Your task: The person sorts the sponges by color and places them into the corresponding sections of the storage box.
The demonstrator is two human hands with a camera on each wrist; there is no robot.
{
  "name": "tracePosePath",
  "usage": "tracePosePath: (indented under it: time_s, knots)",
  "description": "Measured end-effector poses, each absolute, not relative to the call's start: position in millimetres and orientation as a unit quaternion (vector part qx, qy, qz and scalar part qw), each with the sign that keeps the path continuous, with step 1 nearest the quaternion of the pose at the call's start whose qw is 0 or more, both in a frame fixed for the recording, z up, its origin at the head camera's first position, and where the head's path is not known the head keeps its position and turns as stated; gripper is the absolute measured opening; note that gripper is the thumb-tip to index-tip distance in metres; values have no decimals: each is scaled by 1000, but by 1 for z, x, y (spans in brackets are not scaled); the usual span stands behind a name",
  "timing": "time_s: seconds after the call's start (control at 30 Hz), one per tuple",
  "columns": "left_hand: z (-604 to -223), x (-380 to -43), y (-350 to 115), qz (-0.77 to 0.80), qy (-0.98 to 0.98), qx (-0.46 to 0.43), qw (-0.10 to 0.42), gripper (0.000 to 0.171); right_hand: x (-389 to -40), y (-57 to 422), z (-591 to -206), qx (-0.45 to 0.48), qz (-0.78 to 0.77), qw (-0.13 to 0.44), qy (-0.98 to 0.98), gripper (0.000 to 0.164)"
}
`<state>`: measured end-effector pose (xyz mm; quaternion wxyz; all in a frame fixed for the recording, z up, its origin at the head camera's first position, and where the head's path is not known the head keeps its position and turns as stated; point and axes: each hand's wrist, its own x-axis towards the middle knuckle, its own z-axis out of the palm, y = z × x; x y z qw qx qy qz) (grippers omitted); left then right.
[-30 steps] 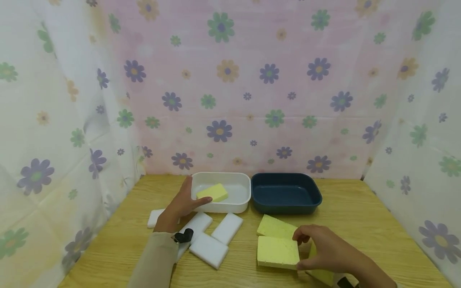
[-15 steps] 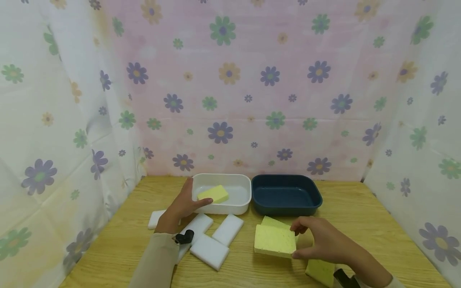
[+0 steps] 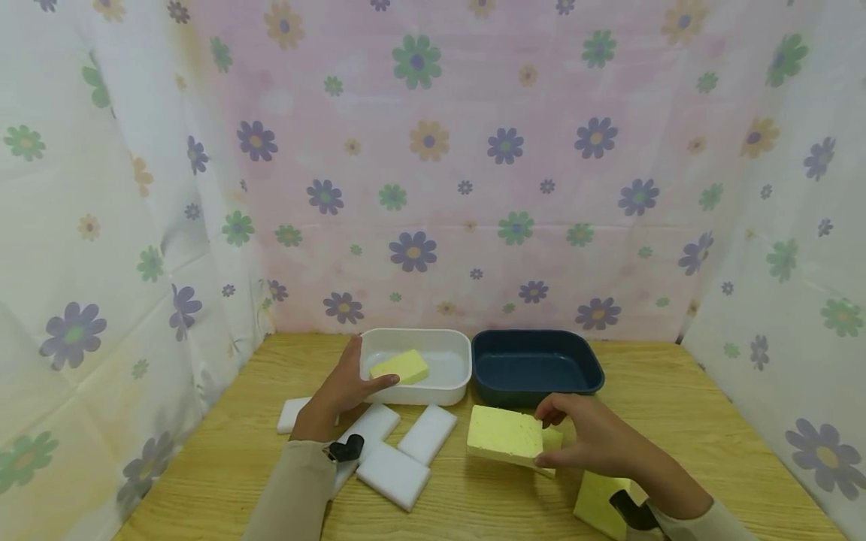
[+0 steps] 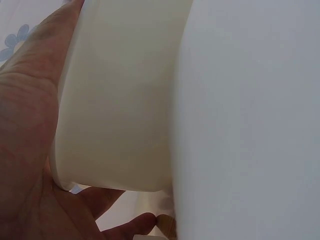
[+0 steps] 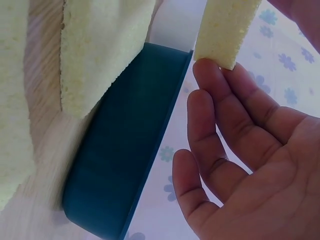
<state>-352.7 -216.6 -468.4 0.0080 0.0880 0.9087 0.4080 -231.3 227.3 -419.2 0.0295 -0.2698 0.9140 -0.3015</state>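
Note:
My right hand (image 3: 595,436) pinches a yellow sponge (image 3: 504,433) by its right side, thumb below and fingers above. In the right wrist view the fingertips are at the end of that sponge (image 5: 225,35). The held sponge is raised and partly covers another yellow sponge (image 3: 552,443). My left hand (image 3: 341,387) holds the near left corner of a white plastic container (image 3: 440,394), its thumb across the front rim. The left wrist view has the palm against the container's wall (image 4: 120,100). A single yellow sponge (image 3: 401,367) lies inside the container.
A dark blue container (image 3: 541,391) stands right of the white one, touching or nearly so. Several white sponges (image 3: 392,475) lie in front of the left hand. One more yellow sponge (image 3: 602,503) lies below the right wrist. Flowered curtains (image 3: 473,248) enclose the wooden table (image 3: 223,458).
My right hand has lifted the yellow sponge and carried it forward and slightly left, toward the containers. The left hand has stayed on the white container.

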Motion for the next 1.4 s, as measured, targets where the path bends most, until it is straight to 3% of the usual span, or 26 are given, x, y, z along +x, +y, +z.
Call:
tracePosePath:
  time_s: [0.67,1.4]
  knots:
    - [-470,-353,-218,403,910,93,11,133,-250,212,-410,-264,-296,-19,918,55]
    - [-469,-353,-218,397,913,91,18,132,-276,196,-404,-235,-297,-34,925,53]
